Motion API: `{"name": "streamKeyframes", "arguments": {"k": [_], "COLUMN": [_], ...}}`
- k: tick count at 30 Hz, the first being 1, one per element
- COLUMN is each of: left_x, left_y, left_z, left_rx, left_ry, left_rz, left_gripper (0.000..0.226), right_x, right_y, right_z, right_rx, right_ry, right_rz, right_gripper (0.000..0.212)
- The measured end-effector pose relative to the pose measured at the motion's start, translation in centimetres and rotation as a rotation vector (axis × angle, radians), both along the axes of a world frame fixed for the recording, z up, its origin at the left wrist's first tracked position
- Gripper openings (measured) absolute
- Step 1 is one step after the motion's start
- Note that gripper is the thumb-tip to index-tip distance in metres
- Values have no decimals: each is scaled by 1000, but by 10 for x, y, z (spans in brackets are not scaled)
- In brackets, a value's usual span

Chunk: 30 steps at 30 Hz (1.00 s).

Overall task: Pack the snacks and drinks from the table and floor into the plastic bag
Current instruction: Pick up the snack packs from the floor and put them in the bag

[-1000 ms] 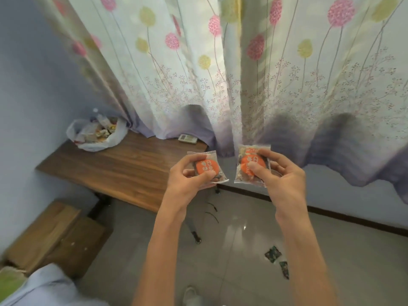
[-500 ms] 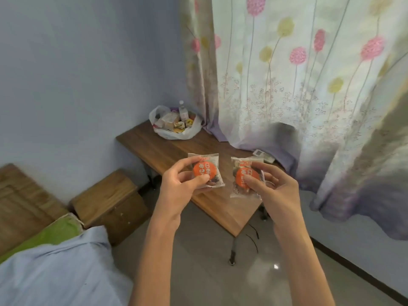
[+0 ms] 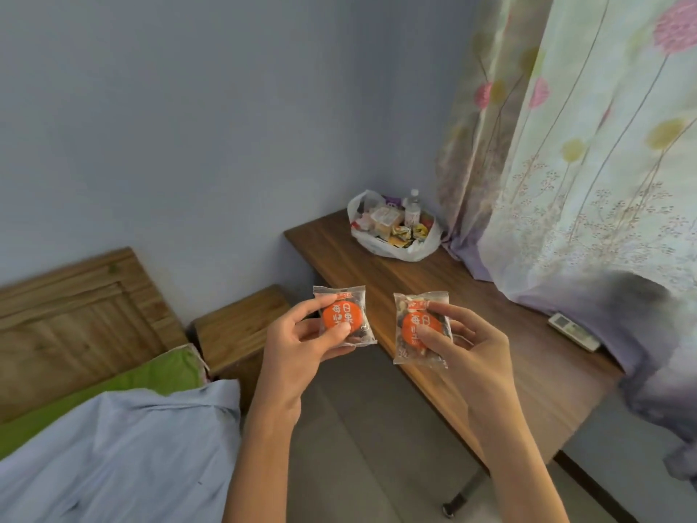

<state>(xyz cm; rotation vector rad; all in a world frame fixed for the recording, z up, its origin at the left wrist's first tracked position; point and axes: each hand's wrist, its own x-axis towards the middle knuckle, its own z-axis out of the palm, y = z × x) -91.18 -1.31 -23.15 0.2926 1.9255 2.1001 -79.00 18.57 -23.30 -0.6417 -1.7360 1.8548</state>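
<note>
My left hand (image 3: 298, 345) pinches a clear snack packet with a round orange label (image 3: 344, 313). A second, matching snack packet (image 3: 419, 326) is pinched between the thumb and fingers of my right hand (image 3: 467, 349). Both packets are held up in the air in front of me, over the near edge of the wooden table (image 3: 471, 307). At the table's far end, by the wall, sits the white plastic bag (image 3: 392, 247), open at the top, with several snacks and a small bottle (image 3: 412, 211) inside.
A white remote control (image 3: 573, 331) lies on the table under the flowered curtain (image 3: 588, 164). A low wooden cabinet (image 3: 241, 326) stands left of the table. A bed with a wooden headboard (image 3: 75, 318), a green sheet and a pale blue cover (image 3: 124, 454) fills the lower left.
The view has swung left: the table and bag slid toward the right, and the bed and headboard came into view. Both hands keep holding their packets in front of me.
</note>
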Motion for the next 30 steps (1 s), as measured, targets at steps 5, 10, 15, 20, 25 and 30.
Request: {"name": "streamKeyframes", "arguments": {"k": [5, 10, 15, 20, 25, 30], "left_x": [-41, -100, -184, -278, -346, -401], "left_y": [-11, -2, 30, 65, 93, 119], "left_z": [-9, -15, -11, 22, 26, 12], "left_rx": [9, 7, -7, -43, -47, -79], "left_ry": [-26, -29, -21, 71, 96, 24], "left_rz": [61, 88, 100, 85, 78, 49], "left_gripper": [55, 54, 52, 49, 46, 51], "right_x": [-57, -123, -206, -301, -374, -412], "right_y": [-6, 3, 33, 69, 95, 118], "right_z": [-7, -21, -20, 4, 6, -15], "right_rx": [1, -4, 5, 15, 2, -18], "right_ry": [-22, -38, -4, 66, 84, 9], "right_rz": [50, 75, 91, 37, 34, -2], "right_gripper": [35, 35, 36, 38, 34, 34]}}
